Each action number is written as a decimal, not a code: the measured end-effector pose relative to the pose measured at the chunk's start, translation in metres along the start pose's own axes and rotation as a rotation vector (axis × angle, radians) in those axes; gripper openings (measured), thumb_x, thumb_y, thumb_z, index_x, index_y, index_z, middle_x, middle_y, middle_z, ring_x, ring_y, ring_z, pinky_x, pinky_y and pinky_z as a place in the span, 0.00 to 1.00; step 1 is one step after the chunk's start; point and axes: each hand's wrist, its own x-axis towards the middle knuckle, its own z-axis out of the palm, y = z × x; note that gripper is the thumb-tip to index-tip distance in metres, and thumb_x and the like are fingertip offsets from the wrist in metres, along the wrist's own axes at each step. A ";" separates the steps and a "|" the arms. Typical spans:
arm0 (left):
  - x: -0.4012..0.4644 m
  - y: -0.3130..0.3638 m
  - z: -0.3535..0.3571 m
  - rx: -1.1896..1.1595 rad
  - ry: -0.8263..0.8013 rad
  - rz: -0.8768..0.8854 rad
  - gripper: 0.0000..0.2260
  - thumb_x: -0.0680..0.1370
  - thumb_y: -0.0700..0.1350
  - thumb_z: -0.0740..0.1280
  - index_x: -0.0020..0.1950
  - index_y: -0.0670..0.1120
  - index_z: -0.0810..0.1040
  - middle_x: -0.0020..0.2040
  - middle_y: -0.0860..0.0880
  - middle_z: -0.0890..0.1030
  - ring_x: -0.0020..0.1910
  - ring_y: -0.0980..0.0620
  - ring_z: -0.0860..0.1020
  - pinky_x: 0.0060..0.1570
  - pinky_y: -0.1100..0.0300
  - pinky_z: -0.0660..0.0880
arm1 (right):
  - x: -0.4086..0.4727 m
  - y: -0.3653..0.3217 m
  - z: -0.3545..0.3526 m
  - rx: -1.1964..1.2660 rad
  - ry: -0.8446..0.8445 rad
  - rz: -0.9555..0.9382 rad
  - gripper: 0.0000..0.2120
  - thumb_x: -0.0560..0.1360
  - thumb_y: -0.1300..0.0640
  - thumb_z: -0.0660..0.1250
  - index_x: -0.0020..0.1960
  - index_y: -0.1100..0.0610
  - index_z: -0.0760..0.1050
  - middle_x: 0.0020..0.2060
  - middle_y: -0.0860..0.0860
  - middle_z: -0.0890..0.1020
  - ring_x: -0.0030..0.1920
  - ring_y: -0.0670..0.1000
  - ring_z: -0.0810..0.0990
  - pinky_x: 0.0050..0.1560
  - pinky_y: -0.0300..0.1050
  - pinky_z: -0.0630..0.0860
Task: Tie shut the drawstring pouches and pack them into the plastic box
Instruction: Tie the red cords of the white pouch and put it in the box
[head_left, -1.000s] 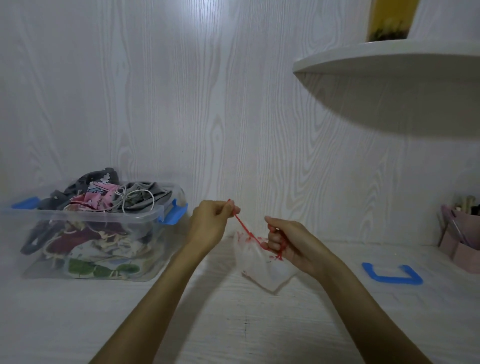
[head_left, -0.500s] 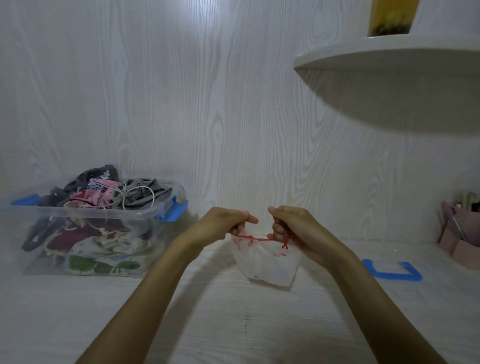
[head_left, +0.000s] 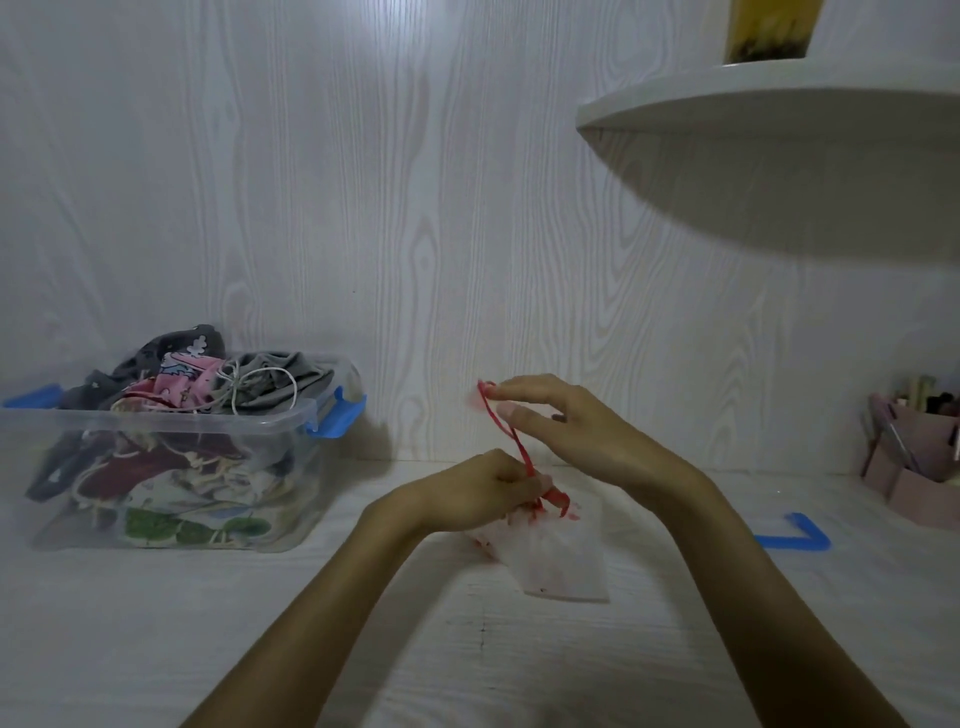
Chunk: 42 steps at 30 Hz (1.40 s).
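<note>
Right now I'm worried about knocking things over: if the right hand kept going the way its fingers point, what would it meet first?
The right hand, pinching the red drawstring, points left. The way looks free until the plastic box and its blue latch, though depth is unclear; it might pass behind.

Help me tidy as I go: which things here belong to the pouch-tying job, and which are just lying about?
Job:
- white pouch, neck held by left hand
- red drawstring, pinched by right hand
- plastic box, heaped with pouches

Lying about:
- pink organiser
- blue tape mark
- shelf
</note>
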 end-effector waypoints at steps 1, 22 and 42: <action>0.000 0.000 -0.001 -0.043 -0.005 0.000 0.15 0.82 0.50 0.56 0.53 0.48 0.81 0.49 0.50 0.82 0.49 0.52 0.80 0.58 0.59 0.74 | 0.000 0.001 -0.001 0.034 -0.033 0.014 0.17 0.80 0.47 0.57 0.67 0.47 0.71 0.64 0.40 0.70 0.63 0.41 0.67 0.64 0.40 0.61; -0.003 -0.008 -0.020 -0.330 0.188 -0.096 0.12 0.79 0.47 0.64 0.49 0.41 0.84 0.43 0.47 0.85 0.42 0.56 0.82 0.49 0.64 0.79 | -0.001 0.031 -0.018 0.039 -0.004 0.373 0.10 0.71 0.56 0.73 0.49 0.60 0.83 0.38 0.52 0.84 0.35 0.44 0.81 0.39 0.33 0.79; -0.014 0.005 -0.025 -0.795 0.237 -0.180 0.07 0.69 0.33 0.72 0.45 0.42 0.83 0.42 0.47 0.86 0.42 0.55 0.84 0.40 0.67 0.80 | -0.014 0.011 -0.041 -0.111 -0.044 0.143 0.07 0.75 0.48 0.66 0.48 0.46 0.82 0.40 0.43 0.83 0.33 0.38 0.76 0.37 0.31 0.69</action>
